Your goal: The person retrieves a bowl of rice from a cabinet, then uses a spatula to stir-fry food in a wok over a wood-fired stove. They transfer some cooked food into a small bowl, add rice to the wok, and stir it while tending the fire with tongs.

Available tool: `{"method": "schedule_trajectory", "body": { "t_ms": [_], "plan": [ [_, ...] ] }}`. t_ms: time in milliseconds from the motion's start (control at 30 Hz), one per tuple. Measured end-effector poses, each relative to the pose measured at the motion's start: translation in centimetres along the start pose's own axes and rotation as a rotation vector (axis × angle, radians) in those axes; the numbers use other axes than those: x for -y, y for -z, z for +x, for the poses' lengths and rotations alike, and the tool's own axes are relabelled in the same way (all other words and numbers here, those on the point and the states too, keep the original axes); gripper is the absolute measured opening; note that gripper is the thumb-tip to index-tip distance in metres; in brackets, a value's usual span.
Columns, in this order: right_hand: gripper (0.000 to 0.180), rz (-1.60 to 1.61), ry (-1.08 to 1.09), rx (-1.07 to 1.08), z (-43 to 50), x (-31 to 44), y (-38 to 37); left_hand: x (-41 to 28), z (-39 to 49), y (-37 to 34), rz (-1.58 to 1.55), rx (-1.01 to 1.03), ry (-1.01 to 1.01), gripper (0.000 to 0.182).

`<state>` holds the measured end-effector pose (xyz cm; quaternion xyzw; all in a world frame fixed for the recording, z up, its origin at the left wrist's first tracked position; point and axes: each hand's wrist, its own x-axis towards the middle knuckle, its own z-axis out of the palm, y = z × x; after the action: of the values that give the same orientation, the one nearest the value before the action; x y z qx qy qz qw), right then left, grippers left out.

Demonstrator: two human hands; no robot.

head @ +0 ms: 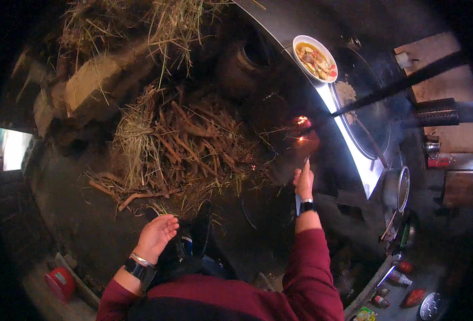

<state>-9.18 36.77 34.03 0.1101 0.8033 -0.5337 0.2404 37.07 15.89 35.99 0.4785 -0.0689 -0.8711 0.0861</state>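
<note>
My right hand (303,182) is closed around a thin metal tool (307,159), whose tip points into the fire (301,121) at the stove mouth. Dark surroundings hide its far end, so its exact kind cannot be told. My left hand (159,236) is raised near my lap, palm partly up, fingers loosely curled and holding nothing visible. Beyond it, on the floor, lies a heap of firewood sticks (196,146) mixed with dry straw (138,140). A small ember (253,167) glows at the heap's right edge.
A white bowl of food (315,60) stands on the shiny stove edge (352,140). Behind it is a large wok (370,108) with a long-handled utensil. A metal pot (399,188) sits lower right. Bottles (399,277) line the right. A red container (60,284) stands lower left.
</note>
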Motion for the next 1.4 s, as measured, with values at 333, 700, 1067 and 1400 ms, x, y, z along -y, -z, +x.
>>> {"method": "schedule_trajectory", "body": {
  "t_ms": [333,700,1067,1400],
  "plan": [
    [0.03,-0.132,-0.01,0.083,-12.0,-8.2,3.2,-1.5,0.9,-2.3,0.133,0.044,-0.001,0.019],
    [0.028,0.066,-0.055,0.134,-4.3,-3.2,-0.1,-1.0,-0.3,-1.3,0.144,0.029,-0.017,0.019],
    [0.045,-0.133,0.024,0.081,-11.1,-3.9,3.3,-1.3,-1.1,0.1,0.08,0.067,-0.026,0.021],
    [0.037,-0.498,0.085,-0.043,-15.4,-11.3,5.3,-1.9,-1.4,-0.3,0.13,0.08,-0.023,0.02]
  ]
}}
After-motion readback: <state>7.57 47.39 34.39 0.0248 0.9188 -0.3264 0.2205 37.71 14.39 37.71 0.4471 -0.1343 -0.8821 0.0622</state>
